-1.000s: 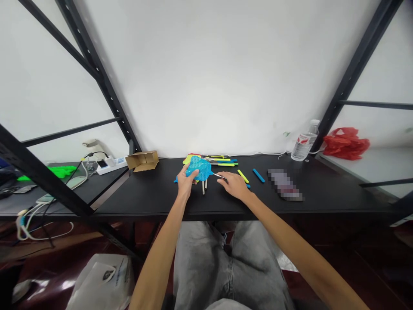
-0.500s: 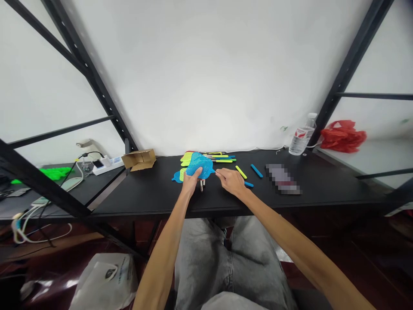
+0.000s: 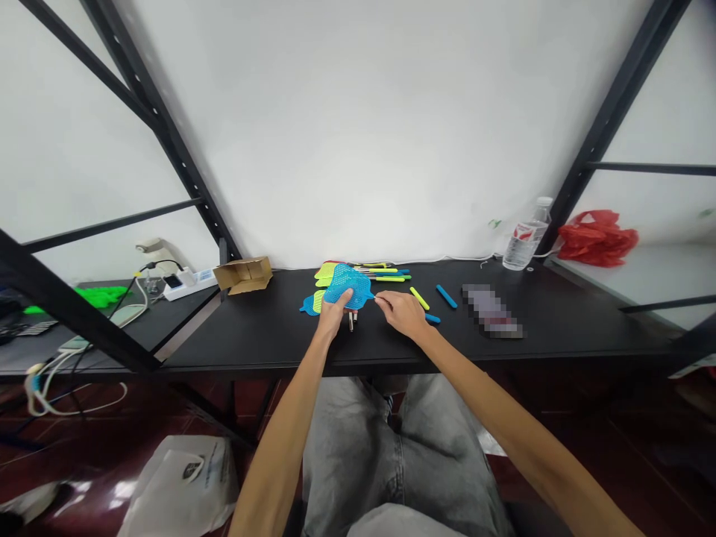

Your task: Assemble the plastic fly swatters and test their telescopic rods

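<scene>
My left hand [image 3: 335, 309] grips a blue perforated fly swatter head [image 3: 347, 283], thumb on top, just above the black table. At the head's narrow right end, the closed fingers of my right hand [image 3: 403, 312] pinch a thin rod that is mostly hidden. Behind the blue head lie more fly swatter heads, among them a yellow-green one [image 3: 324, 272]. Another blue head [image 3: 308, 305] pokes out left of my left hand. Short metal rod ends [image 3: 352, 321] show between my hands. Near my right hand are a yellow handle [image 3: 419, 298] and a blue handle [image 3: 446, 296].
Several yellow and blue handles [image 3: 394, 275] lie toward the wall. A pixelated flat object [image 3: 492, 312] is on the right, with a water bottle [image 3: 526, 235] and red plastic bag [image 3: 597, 237] beyond. An open cardboard box [image 3: 243, 276] and power strip [image 3: 191, 285] stand left.
The view has shifted slightly. Both hands keep their hold on the fly swatter, with hardly any visible movement.
</scene>
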Tool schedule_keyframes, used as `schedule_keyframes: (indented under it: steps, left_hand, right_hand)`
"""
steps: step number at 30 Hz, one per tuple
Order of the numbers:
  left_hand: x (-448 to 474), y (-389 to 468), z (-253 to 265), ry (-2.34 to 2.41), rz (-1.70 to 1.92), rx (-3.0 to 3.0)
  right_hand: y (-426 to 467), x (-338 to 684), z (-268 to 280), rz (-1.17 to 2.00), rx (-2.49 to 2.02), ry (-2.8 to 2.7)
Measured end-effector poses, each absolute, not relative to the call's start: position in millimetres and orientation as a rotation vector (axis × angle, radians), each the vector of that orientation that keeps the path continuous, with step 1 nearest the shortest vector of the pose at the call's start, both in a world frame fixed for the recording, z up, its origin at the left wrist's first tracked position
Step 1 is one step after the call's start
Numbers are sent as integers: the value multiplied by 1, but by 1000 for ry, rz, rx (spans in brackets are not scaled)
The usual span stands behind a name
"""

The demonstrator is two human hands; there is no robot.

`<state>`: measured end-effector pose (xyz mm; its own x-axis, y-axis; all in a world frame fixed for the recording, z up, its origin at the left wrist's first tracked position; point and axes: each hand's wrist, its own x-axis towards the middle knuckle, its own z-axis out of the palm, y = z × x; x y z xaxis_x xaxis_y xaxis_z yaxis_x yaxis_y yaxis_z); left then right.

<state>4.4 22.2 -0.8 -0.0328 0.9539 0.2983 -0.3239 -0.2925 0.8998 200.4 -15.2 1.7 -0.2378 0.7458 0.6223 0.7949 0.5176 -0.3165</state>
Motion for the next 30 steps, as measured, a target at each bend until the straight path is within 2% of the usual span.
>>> schedule_keyframes:
  steps: [9, 15, 30]
  left_hand:
    - [-23, 28, 8, 856, 1941, 785]
    - [-13, 21, 9, 821, 1700, 1020]
    - [-9, 21, 6, 753, 1521, 1138]
  right_hand:
    - [-17, 213, 3, -164, -1439, -1964]
    - [-16, 209, -3, -107, -1279, -2070]
    - [-12, 213, -1, 183, -1150, -2051]
